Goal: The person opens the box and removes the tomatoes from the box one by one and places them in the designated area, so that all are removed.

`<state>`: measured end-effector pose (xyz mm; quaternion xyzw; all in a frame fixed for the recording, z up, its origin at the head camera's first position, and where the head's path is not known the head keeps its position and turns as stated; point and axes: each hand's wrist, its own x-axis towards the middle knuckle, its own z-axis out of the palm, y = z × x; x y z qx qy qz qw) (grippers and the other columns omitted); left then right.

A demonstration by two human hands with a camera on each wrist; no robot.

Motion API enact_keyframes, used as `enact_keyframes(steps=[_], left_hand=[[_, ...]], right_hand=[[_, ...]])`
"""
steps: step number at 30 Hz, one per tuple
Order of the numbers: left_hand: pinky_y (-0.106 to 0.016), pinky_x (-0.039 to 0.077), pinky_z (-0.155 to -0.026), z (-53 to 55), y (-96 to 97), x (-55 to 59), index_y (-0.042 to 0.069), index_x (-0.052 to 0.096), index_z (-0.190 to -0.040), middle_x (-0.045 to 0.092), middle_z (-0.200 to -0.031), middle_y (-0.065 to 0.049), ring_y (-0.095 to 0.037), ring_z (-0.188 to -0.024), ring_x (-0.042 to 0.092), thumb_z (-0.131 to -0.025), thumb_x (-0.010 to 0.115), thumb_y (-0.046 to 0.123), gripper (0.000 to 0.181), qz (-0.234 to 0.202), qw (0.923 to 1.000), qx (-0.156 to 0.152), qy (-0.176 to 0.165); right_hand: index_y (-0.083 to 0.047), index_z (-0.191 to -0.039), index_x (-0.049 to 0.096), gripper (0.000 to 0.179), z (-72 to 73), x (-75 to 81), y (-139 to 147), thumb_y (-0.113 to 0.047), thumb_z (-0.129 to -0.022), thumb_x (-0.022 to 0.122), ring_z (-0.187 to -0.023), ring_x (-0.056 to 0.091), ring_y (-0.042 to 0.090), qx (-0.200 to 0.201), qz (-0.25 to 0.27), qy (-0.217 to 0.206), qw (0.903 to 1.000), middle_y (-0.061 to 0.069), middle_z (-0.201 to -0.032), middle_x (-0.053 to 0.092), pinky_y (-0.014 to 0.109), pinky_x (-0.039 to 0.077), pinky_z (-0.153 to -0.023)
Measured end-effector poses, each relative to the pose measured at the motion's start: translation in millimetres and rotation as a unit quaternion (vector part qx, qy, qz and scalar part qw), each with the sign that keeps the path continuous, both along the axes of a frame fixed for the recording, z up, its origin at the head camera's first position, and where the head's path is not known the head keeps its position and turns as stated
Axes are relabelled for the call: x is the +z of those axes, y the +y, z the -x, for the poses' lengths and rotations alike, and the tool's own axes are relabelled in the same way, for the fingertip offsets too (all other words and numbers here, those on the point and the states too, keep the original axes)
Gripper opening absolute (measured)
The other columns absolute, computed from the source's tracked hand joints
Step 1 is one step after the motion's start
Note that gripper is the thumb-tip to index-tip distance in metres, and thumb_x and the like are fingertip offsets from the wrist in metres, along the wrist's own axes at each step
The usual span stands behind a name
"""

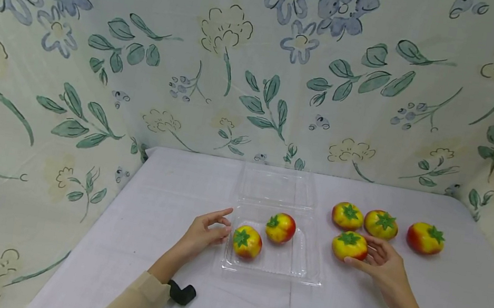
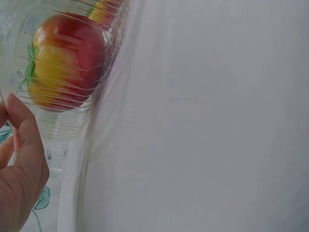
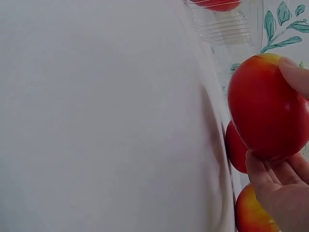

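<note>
My right hand (image 1: pixel 384 267) holds a red-and-yellow persimmon (image 1: pixel 348 246) with a green leafy top, the thumb on its near side and the fingers at its right and underneath. In the right wrist view this persimmon (image 3: pixel 270 108) shows its red side, with other fruit behind and below it. A clear plastic clamshell box (image 1: pixel 274 272) lies with its lid (image 1: pixel 277 188) folded back. Inside sit two persimmons, one at front left (image 1: pixel 247 243) and one farther back (image 1: pixel 280 228). At the box's left edge is my left hand (image 1: pixel 202 232), fingers loosely bent and holding no fruit.
Right of the box, two persimmons, a left one (image 1: pixel 347 216) and a right one (image 1: pixel 381 224), lie side by side. Another persimmon (image 1: pixel 425 238) lies farther right. A white cloth (image 1: pixel 176 180) covers the table, and a flowered curtain (image 1: pixel 218 91) hangs behind it.
</note>
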<state>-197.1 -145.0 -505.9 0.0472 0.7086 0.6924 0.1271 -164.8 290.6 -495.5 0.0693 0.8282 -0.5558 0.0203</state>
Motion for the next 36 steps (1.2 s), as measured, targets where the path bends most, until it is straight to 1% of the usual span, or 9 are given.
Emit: enact_keyframes(steps=[4,7,9,11,18,24,27,33,36], left_hand=[[-0.025,0.059,-0.077,-0.5,0.2,0.9,0.007,0.050,-0.147,0.057,-0.112,-0.012,-0.016,-0.079,0.062,-0.093,0.071,0.010,0.057,0.005,1.0000,0.000,0.000],[-0.025,0.058,-0.077,-1.0,0.3,1.4,0.007,0.050,-0.147,0.057,-0.112,-0.012,-0.016,-0.079,0.062,-0.093,0.071,0.011,0.057,0.009,1.0000,0.001,0.002],[-0.024,0.058,-0.077,-1.4,0.3,1.5,0.007,0.050,-0.146,0.057,-0.112,-0.012,-0.016,-0.080,0.062,-0.093,0.071,0.011,0.057,0.010,0.9999,0.001,0.003],[-0.024,0.058,-0.077,-1.7,0.3,1.6,0.007,0.050,-0.146,0.057,-0.111,-0.011,-0.016,-0.080,0.062,-0.093,0.071,0.010,0.057,0.010,0.9999,0.002,0.002],[-0.025,0.059,-0.078,-1.7,0.3,0.5,0.009,0.053,-0.145,0.057,-0.111,-0.012,-0.017,-0.080,0.062,-0.093,0.071,0.009,0.055,0.008,0.9999,0.006,0.002],[-0.025,0.059,-0.078,-1.1,0.5,-0.4,0.010,0.053,-0.145,0.057,-0.112,-0.012,-0.017,-0.080,0.062,-0.093,0.072,0.010,0.055,0.008,0.9999,0.008,0.000],[-0.025,0.059,-0.078,-1.2,0.7,0.1,0.010,0.053,-0.145,0.057,-0.112,-0.012,-0.017,-0.080,0.062,-0.093,0.071,0.010,0.055,0.008,0.9999,0.009,0.000],[-0.025,0.059,-0.077,-0.8,0.8,0.0,0.008,0.052,-0.145,0.057,-0.111,-0.012,-0.017,-0.079,0.062,-0.093,0.071,0.009,0.056,0.005,1.0000,0.006,0.001],[-0.025,0.059,-0.077,-0.2,1.0,0.1,0.008,0.052,-0.146,0.057,-0.111,-0.012,-0.016,-0.079,0.062,-0.093,0.071,0.010,0.056,0.005,1.0000,0.004,0.001]], right_hand=[[0.002,-0.144,0.036,0.082,0.1,-1.2,1.3,-0.026,-0.083,0.083,-0.119,0.048,0.015,0.002,0.006,0.004,1.0000,0.024,-0.148,0.039,0.008,0.047,-0.087],[0.001,-0.143,0.037,0.082,0.4,-1.9,2.6,-0.027,-0.082,0.084,-0.111,0.047,0.002,0.005,0.014,0.005,0.9999,0.024,-0.147,0.039,0.008,0.046,-0.086],[0.001,-0.143,0.036,0.083,0.5,-2.2,3.4,-0.027,-0.082,0.084,-0.108,0.046,-0.002,0.007,0.019,0.003,0.9998,0.024,-0.147,0.039,0.007,0.046,-0.086],[0.001,-0.144,0.036,0.083,0.6,-2.7,4.2,-0.027,-0.082,0.084,-0.108,0.047,-0.003,0.010,0.019,-0.002,0.9998,0.025,-0.147,0.039,0.008,0.047,-0.086],[0.003,-0.146,0.033,0.084,0.3,-3.7,6.0,-0.025,-0.084,0.082,-0.121,0.050,0.018,0.018,0.006,-0.016,0.9997,0.027,-0.148,0.038,0.013,0.048,-0.090],[0.003,-0.147,0.032,0.083,0.3,-5.0,5.7,-0.023,-0.085,0.082,-0.125,0.047,0.028,0.017,0.008,-0.019,0.9997,0.027,-0.148,0.038,0.012,0.047,-0.090],[0.003,-0.146,0.032,0.083,0.3,-5.4,5.6,-0.022,-0.085,0.082,-0.123,0.048,0.024,0.014,0.010,-0.019,0.9997,0.027,-0.148,0.038,0.011,0.047,-0.090],[0.004,-0.145,0.033,0.083,-0.3,-6.0,6.2,-0.021,-0.084,0.083,-0.108,0.048,-0.001,0.013,0.015,-0.014,0.9997,0.027,-0.147,0.038,0.009,0.046,-0.088],[0.004,-0.145,0.033,0.082,-0.8,-5.1,6.8,-0.021,-0.084,0.083,-0.107,0.047,-0.002,0.015,0.012,-0.016,0.9997,0.027,-0.147,0.038,0.010,0.046,-0.090]])
